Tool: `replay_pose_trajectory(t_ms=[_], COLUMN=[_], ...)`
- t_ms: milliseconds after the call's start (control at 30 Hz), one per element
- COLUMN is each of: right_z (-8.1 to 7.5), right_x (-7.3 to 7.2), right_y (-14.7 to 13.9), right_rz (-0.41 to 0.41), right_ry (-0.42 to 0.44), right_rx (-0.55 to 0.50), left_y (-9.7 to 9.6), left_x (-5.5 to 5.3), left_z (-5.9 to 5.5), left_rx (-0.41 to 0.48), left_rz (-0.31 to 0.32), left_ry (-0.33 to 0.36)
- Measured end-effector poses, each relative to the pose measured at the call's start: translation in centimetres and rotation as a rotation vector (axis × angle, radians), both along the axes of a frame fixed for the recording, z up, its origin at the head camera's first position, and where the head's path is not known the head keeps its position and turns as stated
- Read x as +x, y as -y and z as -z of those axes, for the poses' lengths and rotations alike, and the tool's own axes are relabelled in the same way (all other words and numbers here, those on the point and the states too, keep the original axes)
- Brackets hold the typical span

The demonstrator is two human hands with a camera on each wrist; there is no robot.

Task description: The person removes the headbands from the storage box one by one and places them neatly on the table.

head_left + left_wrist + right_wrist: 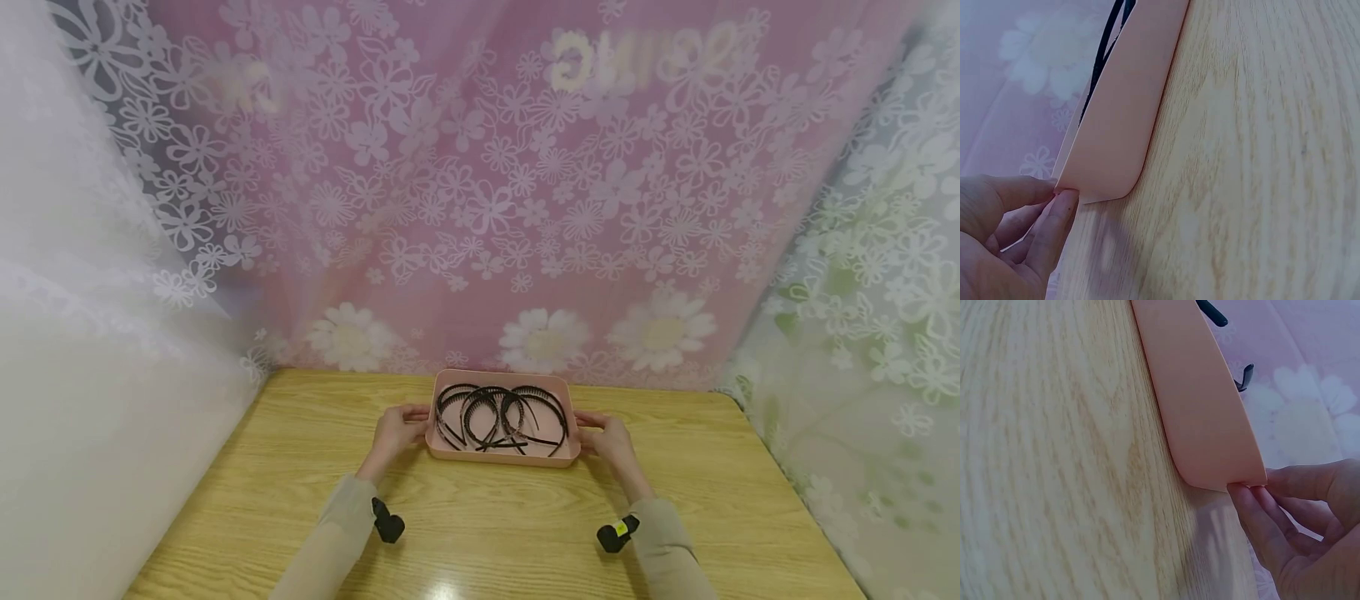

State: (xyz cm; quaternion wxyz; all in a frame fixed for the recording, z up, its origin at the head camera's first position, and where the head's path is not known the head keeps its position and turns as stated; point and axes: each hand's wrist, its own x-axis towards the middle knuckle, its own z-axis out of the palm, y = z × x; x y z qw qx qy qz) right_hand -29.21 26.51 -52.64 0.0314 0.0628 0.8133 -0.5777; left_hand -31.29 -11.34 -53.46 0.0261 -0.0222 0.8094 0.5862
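A pink plastic tray [502,459] stands on the table near its back edge. Inside it lie several black headbands [502,444], some with comb teeth, overlapping one another. At the tray's left end, my left hand [396,430] pinches the rim between thumb and fingers, as the left wrist view shows beside the pink wall [1122,112]. My right hand [607,439] grips the right end the same way; in the right wrist view its fingertips meet the corner of the tray [1204,412]. Dark headband ends poke above the rim in that view.
The wooden table [495,525] spreads out in front of and beside the tray. A pink flowered curtain [487,208] hangs right behind, with pale cloth at both sides. Each wrist wears a small black camera [387,522].
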Motion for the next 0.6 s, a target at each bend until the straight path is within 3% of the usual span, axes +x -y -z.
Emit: replay_pose_trajectory(t_ms=[600], right_z=[0.5], right_x=[1.0], right_y=[-0.4], right_rz=[-0.024], right_ry=[-0.031], right_rx=[0.021], left_y=[0.1], left_x=[1.3], left_z=[0.3], left_rx=[0.017], left_rz=[0.005], left_ry=[-0.026])
